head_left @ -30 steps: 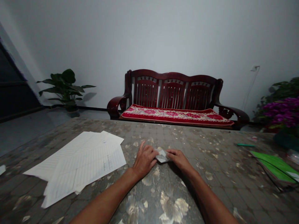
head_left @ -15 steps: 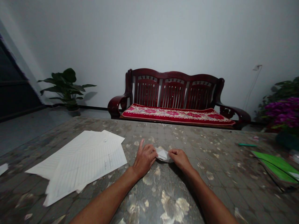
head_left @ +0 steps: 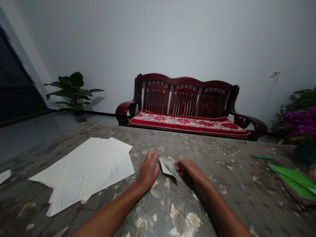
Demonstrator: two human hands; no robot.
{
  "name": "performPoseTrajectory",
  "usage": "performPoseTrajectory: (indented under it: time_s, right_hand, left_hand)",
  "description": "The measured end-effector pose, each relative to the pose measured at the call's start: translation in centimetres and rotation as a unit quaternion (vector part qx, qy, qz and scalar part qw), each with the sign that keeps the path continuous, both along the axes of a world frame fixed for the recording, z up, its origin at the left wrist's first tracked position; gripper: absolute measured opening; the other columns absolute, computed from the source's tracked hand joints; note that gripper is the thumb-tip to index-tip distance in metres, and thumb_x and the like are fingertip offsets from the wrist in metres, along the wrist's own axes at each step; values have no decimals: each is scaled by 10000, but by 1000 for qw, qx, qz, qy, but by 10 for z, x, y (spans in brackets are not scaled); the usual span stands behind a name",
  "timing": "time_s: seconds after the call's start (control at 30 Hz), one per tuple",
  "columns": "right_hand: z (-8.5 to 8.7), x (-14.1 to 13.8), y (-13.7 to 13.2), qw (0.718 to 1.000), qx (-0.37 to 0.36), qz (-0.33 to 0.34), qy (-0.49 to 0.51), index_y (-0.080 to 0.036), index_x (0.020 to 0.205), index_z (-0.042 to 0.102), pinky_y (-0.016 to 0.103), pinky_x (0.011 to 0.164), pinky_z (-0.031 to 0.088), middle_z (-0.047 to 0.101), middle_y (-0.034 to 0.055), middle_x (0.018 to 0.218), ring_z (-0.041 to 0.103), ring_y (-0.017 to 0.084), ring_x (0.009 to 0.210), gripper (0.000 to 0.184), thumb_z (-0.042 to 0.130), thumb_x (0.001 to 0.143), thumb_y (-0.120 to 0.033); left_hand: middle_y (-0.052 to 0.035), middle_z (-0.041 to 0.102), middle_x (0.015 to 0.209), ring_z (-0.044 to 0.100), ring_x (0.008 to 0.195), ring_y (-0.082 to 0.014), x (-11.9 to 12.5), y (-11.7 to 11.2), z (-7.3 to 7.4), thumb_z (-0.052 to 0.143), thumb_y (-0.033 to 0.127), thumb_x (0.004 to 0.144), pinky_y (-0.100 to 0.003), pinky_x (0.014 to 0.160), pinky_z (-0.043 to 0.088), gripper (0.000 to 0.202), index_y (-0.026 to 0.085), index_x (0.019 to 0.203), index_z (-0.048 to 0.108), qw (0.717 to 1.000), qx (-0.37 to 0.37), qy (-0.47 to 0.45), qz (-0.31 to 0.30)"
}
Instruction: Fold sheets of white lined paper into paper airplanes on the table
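White folded paper [head_left: 169, 168] sits tilted on the mottled counter [head_left: 217, 171], its edge apparently pinched by the right hand [head_left: 190, 171] to steady it, while the left hand [head_left: 148, 171] rests loosely open just beside it.

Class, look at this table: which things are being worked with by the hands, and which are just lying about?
Being worked with: folded paper, left hand, right hand.
Just lying about: lined sheets, green notebook, green pen.
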State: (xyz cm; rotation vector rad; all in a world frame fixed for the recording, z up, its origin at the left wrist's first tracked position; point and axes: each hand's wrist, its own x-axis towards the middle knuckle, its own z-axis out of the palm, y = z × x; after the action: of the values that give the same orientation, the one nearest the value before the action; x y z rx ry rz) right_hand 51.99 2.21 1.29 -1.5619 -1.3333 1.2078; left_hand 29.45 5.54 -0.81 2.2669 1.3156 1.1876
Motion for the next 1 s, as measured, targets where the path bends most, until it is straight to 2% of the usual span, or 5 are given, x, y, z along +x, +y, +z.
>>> performPoseTrajectory:
  time_s: [0.27,0.47,0.63,0.77,1.0]
  right_hand:
    - [3,-7,-2,998,30,6,-56,-159,968,713,233,504,358,708,73,835,573,133,590,531,457,826,-602]
    - [1,-18,-4,996,57,32,-53,-176,865,678,231,500,387,686,50,799,579,131,573,443,494,848,-579]
    - [-6,-20,0,999,21,-22,-21,-162,1107,648,227,412,353,689,64,859,615,151,554,513,434,851,-551]
    - [-17,-11,8,983,131,-61,-111,-153,1172,652,313,720,513,714,77,921,659,185,737,456,499,827,-409]
    - [-30,-7,18,951,256,-4,-176,-220,1297,590,376,1017,439,610,68,1286,591,201,1093,512,490,796,-249]
  left_hand:
    - [-104,526,1190,620,853,-166,9,-6,-8,512,125,790,-357,858,529,537,168,1324,482,978,-167,-124,6]
    - [-167,441,1393,647,1027,-203,24,-1,-5,554,118,732,-337,861,544,715,185,1423,382,916,-275,-283,-68]
    - [-180,428,1477,601,1190,-248,16,12,0,598,190,791,-373,965,511,753,216,1480,297,863,-339,-358,-113]
    - [-198,500,1419,628,1157,-234,9,23,-8,579,159,810,-382,968,513,760,194,1499,262,869,-374,-300,-125]
    - [-105,647,1173,684,959,-169,24,35,-20,543,23,696,-336,869,546,858,209,1497,302,880,-334,-245,-233]
